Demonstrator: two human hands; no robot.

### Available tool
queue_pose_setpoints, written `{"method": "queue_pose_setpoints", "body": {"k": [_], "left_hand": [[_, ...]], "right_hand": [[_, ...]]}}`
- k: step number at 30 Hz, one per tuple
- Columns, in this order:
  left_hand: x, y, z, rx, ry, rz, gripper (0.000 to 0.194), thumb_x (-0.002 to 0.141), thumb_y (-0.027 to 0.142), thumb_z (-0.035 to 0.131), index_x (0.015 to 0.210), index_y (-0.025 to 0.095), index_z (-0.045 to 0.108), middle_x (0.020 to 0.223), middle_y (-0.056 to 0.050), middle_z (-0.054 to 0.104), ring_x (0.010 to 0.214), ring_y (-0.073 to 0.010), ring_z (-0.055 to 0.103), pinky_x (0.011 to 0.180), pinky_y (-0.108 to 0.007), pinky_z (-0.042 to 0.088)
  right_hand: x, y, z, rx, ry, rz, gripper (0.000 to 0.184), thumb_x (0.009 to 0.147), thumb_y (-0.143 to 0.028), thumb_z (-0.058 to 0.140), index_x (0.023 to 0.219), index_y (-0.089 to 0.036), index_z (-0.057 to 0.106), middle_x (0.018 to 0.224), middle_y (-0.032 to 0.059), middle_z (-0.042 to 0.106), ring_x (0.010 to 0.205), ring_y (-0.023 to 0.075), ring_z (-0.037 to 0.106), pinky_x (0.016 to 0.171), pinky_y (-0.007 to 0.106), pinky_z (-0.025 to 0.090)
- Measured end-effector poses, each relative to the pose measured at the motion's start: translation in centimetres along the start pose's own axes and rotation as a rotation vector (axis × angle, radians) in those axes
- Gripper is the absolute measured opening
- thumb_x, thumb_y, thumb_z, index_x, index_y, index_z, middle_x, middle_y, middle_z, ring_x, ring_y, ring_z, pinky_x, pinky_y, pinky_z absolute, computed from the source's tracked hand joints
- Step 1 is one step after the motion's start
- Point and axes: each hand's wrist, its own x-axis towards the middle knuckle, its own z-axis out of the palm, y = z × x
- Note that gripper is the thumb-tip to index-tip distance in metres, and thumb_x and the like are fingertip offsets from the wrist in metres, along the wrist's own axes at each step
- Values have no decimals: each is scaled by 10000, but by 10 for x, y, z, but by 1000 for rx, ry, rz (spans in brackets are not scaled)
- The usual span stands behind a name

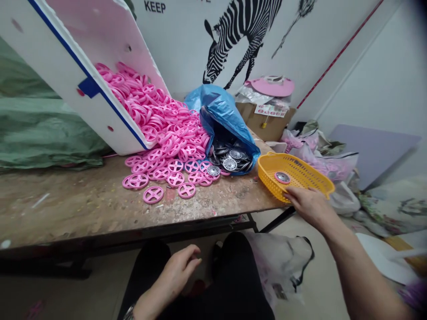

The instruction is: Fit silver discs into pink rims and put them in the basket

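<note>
My right hand [308, 202] grips the near rim of a yellow plastic basket [267, 178] at the table's right end. One pink wheel with a grey hubcap in it [282, 178] lies in the basket. My left hand [180, 269] hovers over my lap, its fingers loosely bent and thumb apart, holding nothing. Many pink spoked wheel rings [153, 194] spill across the table from a tipped white box [110, 124]. Beside them, a blue plastic bag [216, 111] lies with its mouth facing me, showing grey hubcaps [230, 164]. A single hubcap [213, 170] rests among the rings.
The worn wooden table [83, 204] has its front edge just beyond my knees. Behind the basket stands a cardboard box [248, 118] topped by a pink visor [273, 86]. Filled plastic bags [336, 166] crowd the right side. Another clear bag [280, 258] sits on the floor by my leg.
</note>
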Motion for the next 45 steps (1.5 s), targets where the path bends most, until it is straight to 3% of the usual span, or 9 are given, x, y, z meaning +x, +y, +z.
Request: {"method": "queue_pose_setpoints", "body": {"k": [5,10,14,17,24,33,37,42,45], "left_hand": [[1,-2,1,-17,-14,7,210,897,332,462,994,207,600,938,-26,678,888,-187,616,808,-277,433],[2,4,-1,-18,-15,-4,220,889,323,458,1000,201,604,971,-41,684,924,-201,623,829,-289,431],[1,9,-3,-30,-11,-16,228,877,310,463,1004,190,610,989,-55,686,941,-206,626,843,-292,430],[-2,8,-4,-41,2,-22,219,868,302,476,999,190,610,967,-48,688,922,-201,627,826,-283,429],[-11,-10,-5,-55,48,-64,191,854,286,485,975,191,598,904,-35,671,868,-190,611,785,-270,423],[-15,-12,-5,-68,40,-50,177,864,272,477,978,208,597,935,-31,676,895,-185,613,818,-269,430],[-15,-10,-5,-65,34,-50,165,868,276,484,964,207,599,925,-32,677,885,-188,617,807,-269,431],[-16,-17,-4,-60,35,-47,187,882,296,475,987,204,600,940,-36,682,902,-192,624,814,-270,432],[-15,-18,-3,-55,25,-41,203,888,310,470,1001,202,600,948,-37,681,914,-197,625,825,-277,431]], "right_hand": [[-8,-24,-31,157,56,4,303,967,-425,473,943,-216,691,938,66,749,844,255,696,718,340,457],[23,-80,-50,473,236,4,268,976,-375,504,1079,-199,677,1091,64,727,988,224,678,840,314,488],[70,-135,-38,587,81,-78,242,971,-308,529,1133,-198,671,1122,53,717,1003,201,672,868,289,488],[107,-167,-26,446,-81,-79,274,992,-311,490,1181,-201,654,1177,72,695,1061,211,657,874,289,481],[160,-210,-4,219,-265,24,314,954,-367,541,1112,-126,668,1088,172,696,984,319,683,776,369,502],[160,-215,6,272,-189,63,347,921,-361,600,1212,-172,591,1192,144,632,962,242,664,744,301,461],[150,-203,1,345,-122,44,209,926,-344,576,1052,-191,642,1074,87,663,933,204,628,721,274,414],[117,-170,10,695,103,189,318,898,-458,539,738,-191,602,800,46,649,731,180,543,639,280,336],[95,-150,25,919,53,289,354,831,-520,554,728,-187,616,757,34,642,708,181,530,648,283,356]]}}
